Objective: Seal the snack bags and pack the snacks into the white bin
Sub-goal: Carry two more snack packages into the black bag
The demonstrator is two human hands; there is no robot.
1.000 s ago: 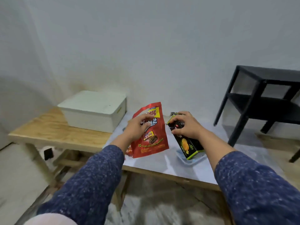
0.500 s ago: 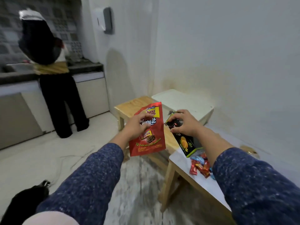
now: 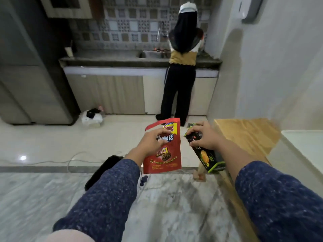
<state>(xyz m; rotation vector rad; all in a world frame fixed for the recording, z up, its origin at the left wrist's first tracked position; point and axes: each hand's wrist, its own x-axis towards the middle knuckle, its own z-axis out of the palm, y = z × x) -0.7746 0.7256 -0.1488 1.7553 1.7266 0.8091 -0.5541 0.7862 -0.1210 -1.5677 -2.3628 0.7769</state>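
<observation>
A: Where are the snacks at this moment?

B: Both are up in the air, off the bench [image 3: 248, 135]. The left hand [image 3: 153, 142] grips the red snack pouch [image 3: 164, 154] by its upper part, fingers curled over the front and the pouch hanging upright. The right hand [image 3: 204, 137] clasps the black-and-green snack box [image 3: 208, 158] near its top, tilted so its lower end points down and to the right.

A: Why hold them like that?

B: My guess is that each is held near its opening so the top can be pressed closed. I cannot tell whether either one is sealed yet.

A: And the white bin?

B: A white edge [image 3: 304, 142] shows at the far right, past the bench's wooden corner. It is probably the bin, well apart from both hands, so packing looks not yet begun.

A: Anything else about?

B: Another person [image 3: 181, 70] stands at the kitchen counter [image 3: 122, 60] beyond, back turned. A dark bag [image 3: 103, 170] lies on the floor by the left sleeve.
</observation>
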